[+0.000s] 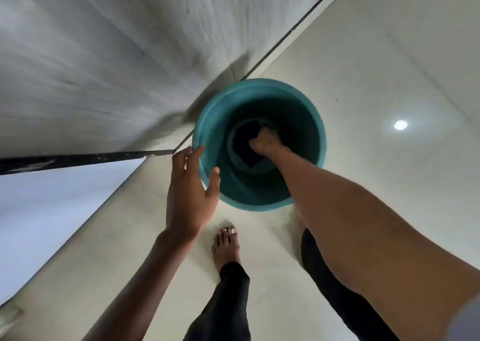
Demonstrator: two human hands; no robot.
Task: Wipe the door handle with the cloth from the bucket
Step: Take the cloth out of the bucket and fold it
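A teal plastic bucket (306,122) stands on the pale floor right below me. At its bottom lies a dark cloth (246,135). My right hand (265,142) is deep inside the bucket with its fingers closed on that cloth. My left hand (191,192) rests on the bucket's near-left rim, thumb inside and fingers spread on the outside. The door handle is not in view.
A grey wood-grain door or panel (104,55) rises at the left, with a dark strip (78,159) along its lower edge. Pale floor tiles (389,68) reflect a ceiling light. My bare foot (226,247) and dark trouser legs stand just behind the bucket.
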